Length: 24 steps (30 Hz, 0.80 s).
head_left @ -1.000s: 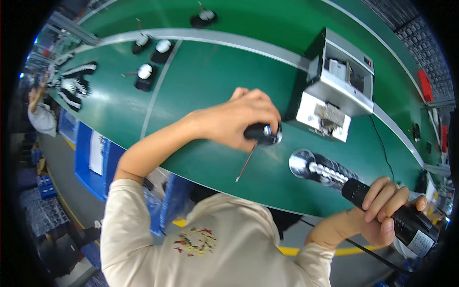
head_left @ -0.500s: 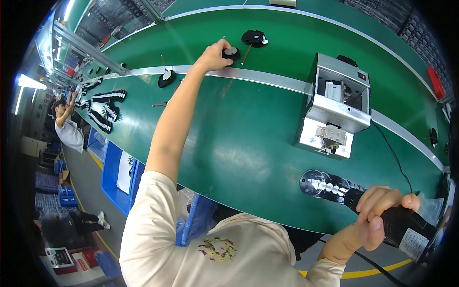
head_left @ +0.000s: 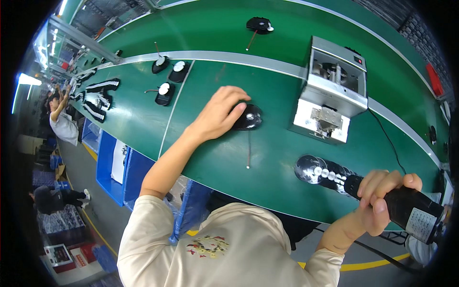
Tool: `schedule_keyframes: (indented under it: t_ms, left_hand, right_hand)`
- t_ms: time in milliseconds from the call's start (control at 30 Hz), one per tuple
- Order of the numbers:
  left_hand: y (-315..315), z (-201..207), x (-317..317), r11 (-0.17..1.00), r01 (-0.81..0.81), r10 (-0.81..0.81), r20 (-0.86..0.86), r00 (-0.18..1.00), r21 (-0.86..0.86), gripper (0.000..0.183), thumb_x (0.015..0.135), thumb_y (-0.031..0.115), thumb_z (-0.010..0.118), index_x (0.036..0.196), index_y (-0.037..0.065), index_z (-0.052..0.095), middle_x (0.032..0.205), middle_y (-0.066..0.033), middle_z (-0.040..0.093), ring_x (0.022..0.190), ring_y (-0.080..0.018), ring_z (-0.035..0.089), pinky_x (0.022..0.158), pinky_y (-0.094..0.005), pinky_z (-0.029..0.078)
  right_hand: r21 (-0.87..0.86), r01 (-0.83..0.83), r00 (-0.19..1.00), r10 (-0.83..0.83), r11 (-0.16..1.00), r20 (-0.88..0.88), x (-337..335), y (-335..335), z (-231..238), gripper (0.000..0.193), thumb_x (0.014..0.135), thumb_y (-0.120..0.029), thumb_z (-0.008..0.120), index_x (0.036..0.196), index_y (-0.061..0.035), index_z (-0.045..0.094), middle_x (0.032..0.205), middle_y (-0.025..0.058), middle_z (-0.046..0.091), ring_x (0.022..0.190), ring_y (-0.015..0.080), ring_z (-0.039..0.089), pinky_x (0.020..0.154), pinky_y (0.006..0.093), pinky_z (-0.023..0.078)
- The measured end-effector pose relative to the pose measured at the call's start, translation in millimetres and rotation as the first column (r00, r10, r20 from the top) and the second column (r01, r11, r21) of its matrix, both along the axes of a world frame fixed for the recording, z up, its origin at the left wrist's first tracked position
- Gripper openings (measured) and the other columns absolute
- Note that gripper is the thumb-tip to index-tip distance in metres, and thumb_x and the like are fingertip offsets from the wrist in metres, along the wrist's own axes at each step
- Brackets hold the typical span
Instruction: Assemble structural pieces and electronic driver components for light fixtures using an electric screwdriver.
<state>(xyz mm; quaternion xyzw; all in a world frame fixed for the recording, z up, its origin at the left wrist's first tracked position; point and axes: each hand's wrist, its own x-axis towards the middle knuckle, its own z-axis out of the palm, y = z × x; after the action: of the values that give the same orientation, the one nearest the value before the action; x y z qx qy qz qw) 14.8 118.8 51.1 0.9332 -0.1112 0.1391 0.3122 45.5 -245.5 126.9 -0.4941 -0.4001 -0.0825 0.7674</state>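
Note:
My left hand (head_left: 221, 114) has its thumb and fingers closed on the edge of a glossy black rounded part (head_left: 252, 117) on the green bench. A thin wire trails from that part toward me. My right hand (head_left: 382, 196) is wrapped round a black electric screwdriver (head_left: 415, 213) with a pale label, its front end pointing left. Just beyond that end lies a row of glossy dark round pieces (head_left: 311, 168) with bright round spots; whether the tool touches them I cannot tell.
A silver metal machine (head_left: 330, 91) stands at the right, its cable running right. Several black parts with white discs (head_left: 165, 89) lie at the left; another black part (head_left: 258, 25) sits on the far green strip. Blue bins (head_left: 112, 165) stand below the left edge. A person (head_left: 62, 117) works far left.
My left hand has come back from the far metal rail toward me and right, with the black part now on the near bench. My right hand still holds the screwdriver, slightly higher in view.

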Motion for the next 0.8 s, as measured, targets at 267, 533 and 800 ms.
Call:
schedule_keyframes:
  t_ms: [267, 533, 800]
  left_hand:
    - [-50.9, 6.6, -16.8, 0.938, 0.327, -0.338, -0.099, 0.936, -0.113, 0.033, 0.067, 0.006, 0.081, 0.097, 0.008, 0.068, 0.121, -0.0138, 0.054, 0.111, -0.0312, 0.057, 0.092, -0.0395, 0.050]
    - [-130.1, -25.3, -11.7, 0.818, 0.532, -0.531, 0.067, 0.845, -0.220, 0.028, 0.074, 0.015, 0.081, 0.099, 0.010, 0.071, 0.119, -0.0100, 0.054, 0.110, -0.0310, 0.058, 0.093, -0.0415, 0.051]
    - [-131.2, -11.0, -11.6, 0.835, 0.549, -0.549, -0.006, 0.835, -0.023, 0.028, 0.072, 0.015, 0.079, 0.098, 0.011, 0.070, 0.120, -0.0100, 0.055, 0.122, -0.0346, 0.053, 0.096, -0.0453, 0.048]
  right_hand:
    - [0.013, 0.026, 1.000, -0.026, 1.000, 0.013, -5.6, -9.5, 0.8, 0.062, 0.080, 0.001, 0.064, 0.135, -0.0061, 0.034, 0.064, 0.0058, 0.054, 0.048, 0.0171, 0.054, 0.047, 0.0327, 0.047]
    - [-0.117, -0.100, 0.995, 0.100, 0.988, -0.006, -7.2, -16.2, 8.0, 0.057, 0.080, 0.004, 0.063, 0.126, -0.0113, 0.033, 0.070, 0.0072, 0.056, 0.052, 0.0194, 0.057, 0.054, 0.0365, 0.052]
    - [-0.126, -0.106, 0.994, 0.108, 0.986, 0.009, -0.7, -18.9, 7.9, 0.062, 0.081, 0.004, 0.064, 0.131, -0.0129, 0.032, 0.070, 0.0057, 0.056, 0.051, 0.0188, 0.057, 0.053, 0.0368, 0.051]
